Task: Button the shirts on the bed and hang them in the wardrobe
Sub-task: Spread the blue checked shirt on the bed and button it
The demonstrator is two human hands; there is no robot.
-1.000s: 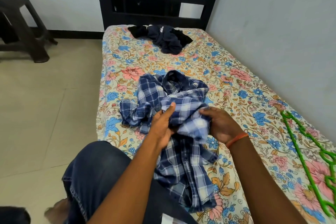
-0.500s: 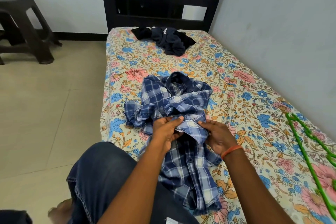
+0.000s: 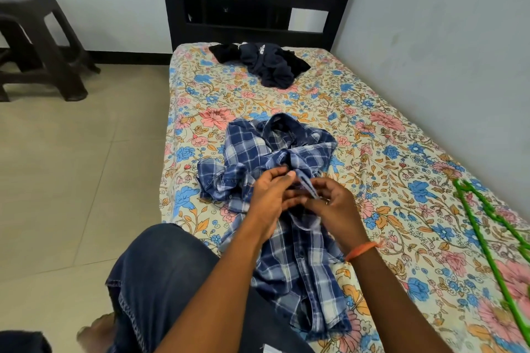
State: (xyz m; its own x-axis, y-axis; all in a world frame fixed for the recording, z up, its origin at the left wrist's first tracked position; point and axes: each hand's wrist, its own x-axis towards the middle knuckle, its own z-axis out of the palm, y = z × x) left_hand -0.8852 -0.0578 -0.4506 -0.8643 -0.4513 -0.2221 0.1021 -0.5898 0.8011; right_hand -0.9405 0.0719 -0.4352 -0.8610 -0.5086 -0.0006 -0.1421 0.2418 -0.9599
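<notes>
Both grips are narrow and holding cloth: the left hand and the right hand meet over the middle of the plaid shirt, each pinching a fold of its front edge between thumb and fingertips, the two hands just touching. An orange band circles the right wrist.

The bed, under a floral sheet, runs from the near edge of view to a dark slatted headboard. Its right side lies against a pale wall; its left side drops to an open stretch of tiled floor. The person's denim-clad knee rests just beside that left edge.

The plaid shirt lies crumpled lengthwise on the near left half of the mattress, collar toward the headboard, hem near the person, one bunched sleeve reaching close to the left edge. Bare sheet lies between it and the wall.

A dark shirt sits in a heap near the headboard, well apart from the plaid one. Green hangers lie along the near right side of the bed. A dark plastic stool stands on the floor at the far left, by the wall
</notes>
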